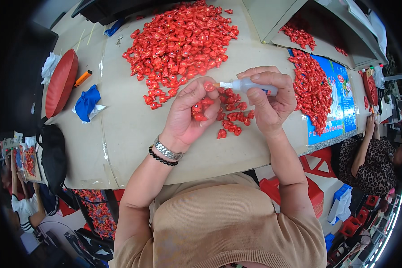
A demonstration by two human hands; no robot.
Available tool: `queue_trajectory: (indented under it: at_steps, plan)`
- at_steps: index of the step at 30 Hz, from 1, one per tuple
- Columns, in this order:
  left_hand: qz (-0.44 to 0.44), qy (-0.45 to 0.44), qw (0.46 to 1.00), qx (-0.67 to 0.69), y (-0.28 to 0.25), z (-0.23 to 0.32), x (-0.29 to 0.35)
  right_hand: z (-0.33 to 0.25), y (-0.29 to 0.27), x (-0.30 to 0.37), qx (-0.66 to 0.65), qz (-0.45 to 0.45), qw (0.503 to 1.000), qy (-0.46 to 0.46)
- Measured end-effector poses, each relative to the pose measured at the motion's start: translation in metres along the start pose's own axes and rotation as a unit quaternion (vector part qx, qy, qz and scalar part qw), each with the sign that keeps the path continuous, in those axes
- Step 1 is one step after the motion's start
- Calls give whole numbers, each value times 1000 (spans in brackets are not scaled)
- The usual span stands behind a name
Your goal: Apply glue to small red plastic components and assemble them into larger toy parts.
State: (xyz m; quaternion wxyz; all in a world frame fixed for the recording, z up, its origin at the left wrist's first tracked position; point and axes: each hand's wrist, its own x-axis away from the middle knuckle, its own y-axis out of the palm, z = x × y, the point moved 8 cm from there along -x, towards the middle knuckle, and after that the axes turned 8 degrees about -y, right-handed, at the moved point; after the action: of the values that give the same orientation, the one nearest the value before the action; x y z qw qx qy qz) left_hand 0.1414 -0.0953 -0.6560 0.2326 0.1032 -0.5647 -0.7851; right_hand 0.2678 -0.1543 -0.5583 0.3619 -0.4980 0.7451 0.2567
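Labelled bottle [250,85], red pieces [198,110], printed sheet [346,102]

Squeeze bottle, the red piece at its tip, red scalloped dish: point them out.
Squeeze bottle [245,85]: head view, on its translucent body.
Red piece [209,86]: head view, middle of its exposed side.
Red scalloped dish [61,85]: head view, on its ribbed surface.

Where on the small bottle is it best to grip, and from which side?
Probably the wider body of the bottle, from the right: its narrow tip points left, toward the red piece in the left hand. The right hand holds it this way.
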Motion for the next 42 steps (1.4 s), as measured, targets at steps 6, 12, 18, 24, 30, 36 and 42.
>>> queue_trajectory:
  at_steps: [6,12,18,24,30,36,42]
  plan:
    - [11,-3,1000,3,-2,-1,1,1,0,1,3,-1,1000,12]
    - [13,10,1000,-10,-1,1,1,-1,-1,0,20,-2,1000,0]
    - [22,25,999,-23,-1,4,1,-2,-6,1,15,13,1000,-8]
    - [22,33,999,-21,0,5,3,-3,-5,0,22,8,1000,-15]
    - [20,30,999,-19,1,4,1,-4,-4,0,42,0,999,-18]
    - [14,31,999,-15,2,4,2,-5,-3,-1,47,-4,999,-21]
    - [9,47,999,-21,-2,7,2,-7,-7,0,28,11,999,-21]
